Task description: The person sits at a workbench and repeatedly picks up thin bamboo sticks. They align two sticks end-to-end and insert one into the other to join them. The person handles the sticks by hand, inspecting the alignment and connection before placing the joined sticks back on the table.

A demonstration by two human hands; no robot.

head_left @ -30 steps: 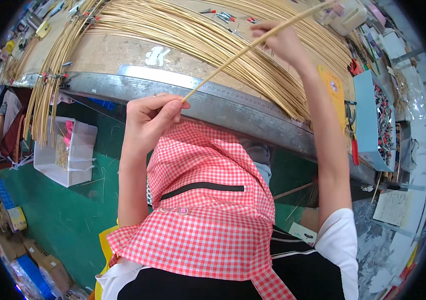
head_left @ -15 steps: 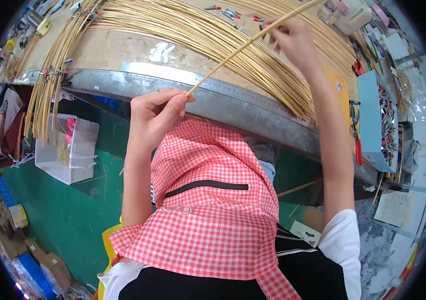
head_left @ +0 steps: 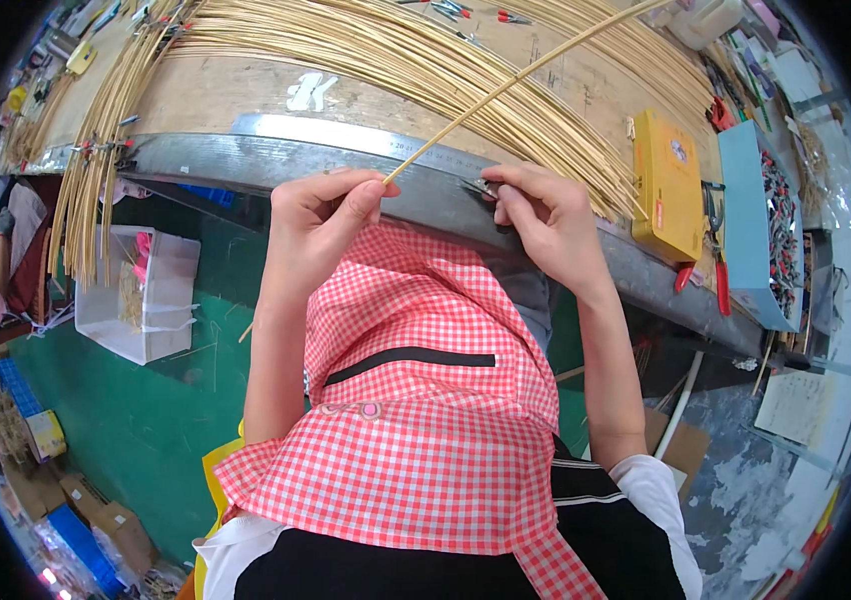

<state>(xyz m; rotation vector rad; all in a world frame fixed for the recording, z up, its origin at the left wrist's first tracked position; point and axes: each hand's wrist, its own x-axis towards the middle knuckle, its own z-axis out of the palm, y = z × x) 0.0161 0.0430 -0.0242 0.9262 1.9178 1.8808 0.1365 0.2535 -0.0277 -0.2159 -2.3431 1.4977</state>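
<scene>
My left hand (head_left: 324,225) pinches the near end of a long, thin bamboo strip (head_left: 516,80) between thumb and forefinger. From there the strip slants up to the right, above the bench, and out past the top edge. To its right, my right hand (head_left: 551,222) is closed on a small dark metal tool (head_left: 478,187) with a pointed tip; its kind is too small to make out. This hand is apart from the strip, over the bench's front edge. Behind both hands lies a wide bundle of bamboo strips (head_left: 346,55) across the bench.
A metal ruler (head_left: 316,132) runs along the metal-edged bench. To the right stand a yellow tin (head_left: 668,185), red-handled pliers (head_left: 723,285) and a blue box (head_left: 743,210) of small clips. More clamped strips (head_left: 96,200) overhang the left edge above a white bin (head_left: 168,300).
My right hand has come down from high along the strip to the bench's front edge, near my left hand. The left still pinches the strip's end, shifted slightly right. The yellow tin is now uncovered.
</scene>
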